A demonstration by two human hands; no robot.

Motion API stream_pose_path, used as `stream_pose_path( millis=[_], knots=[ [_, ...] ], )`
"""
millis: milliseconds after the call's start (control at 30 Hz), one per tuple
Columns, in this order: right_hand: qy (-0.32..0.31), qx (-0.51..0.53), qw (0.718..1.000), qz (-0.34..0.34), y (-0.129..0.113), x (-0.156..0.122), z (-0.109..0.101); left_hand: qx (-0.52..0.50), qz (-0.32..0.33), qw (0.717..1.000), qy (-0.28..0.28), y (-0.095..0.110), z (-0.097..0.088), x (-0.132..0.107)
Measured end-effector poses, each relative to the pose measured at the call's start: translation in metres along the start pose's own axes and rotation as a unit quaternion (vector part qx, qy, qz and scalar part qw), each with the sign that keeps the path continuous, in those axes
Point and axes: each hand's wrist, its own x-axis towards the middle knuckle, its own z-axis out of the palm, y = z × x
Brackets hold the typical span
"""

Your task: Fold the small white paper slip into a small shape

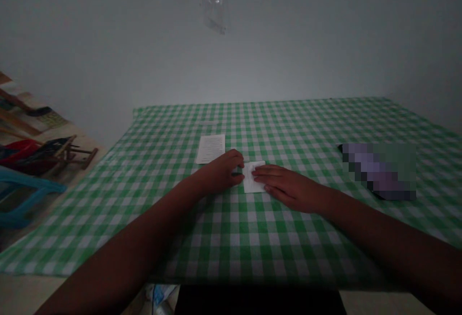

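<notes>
A small white piece of paper (249,184) with faint marks lies on the checked tablecloth in front of me. It looks folded, though the dim light hides its layers. The fingers of my right hand (288,187) rest stretched out and flat across its right part. At the paper's left edge is my left hand (225,170), fingers curved and thumb held apart from them, with a gap between. Its fingertips come close to that edge; whether they touch it I cannot tell. Just beyond my left hand lies a printed white sheet (210,148), its lower right corner partly covered.
A green and white checked tablecloth (288,127) covers the table up to the wall. On the right lies a dark-edged flat thing (375,170), blurred by pixels. Clear plastic (215,2) hangs on the wall. A blue stool (25,190) stands at the left.
</notes>
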Motion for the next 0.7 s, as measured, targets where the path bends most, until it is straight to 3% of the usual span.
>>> stream_pose_path(
  millis=[700],
  knots=[
    [-0.003,-0.035,0.998,-0.06,-0.009,0.017,0.003,0.01,-0.013,1.0,-0.016,-0.004,-0.009,0.0]
  ],
)
